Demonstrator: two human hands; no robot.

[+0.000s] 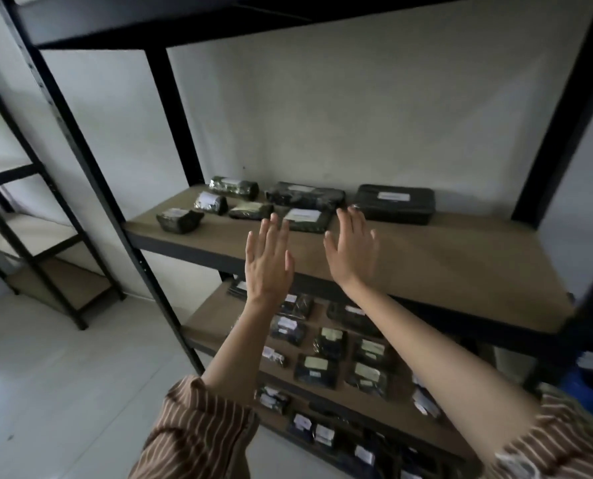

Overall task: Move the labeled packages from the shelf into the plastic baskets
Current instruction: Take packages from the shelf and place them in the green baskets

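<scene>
Both hands, the left hand (pixel 269 264) and the right hand (pixel 352 252), are held with straight fingers, nothing pinched, just before the flat package (pixel 305 219). If it is lifted from one edge only, it may slip off the shelf (pixel 443 267); contact perhaps is not yet made.

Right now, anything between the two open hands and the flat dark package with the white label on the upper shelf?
Nothing visible. The left hand and right hand are both open, reaching toward the flat dark white-labelled package on the brown wooden shelf board; only bare board lies between. The plastic baskets are not clearly in view.
</scene>
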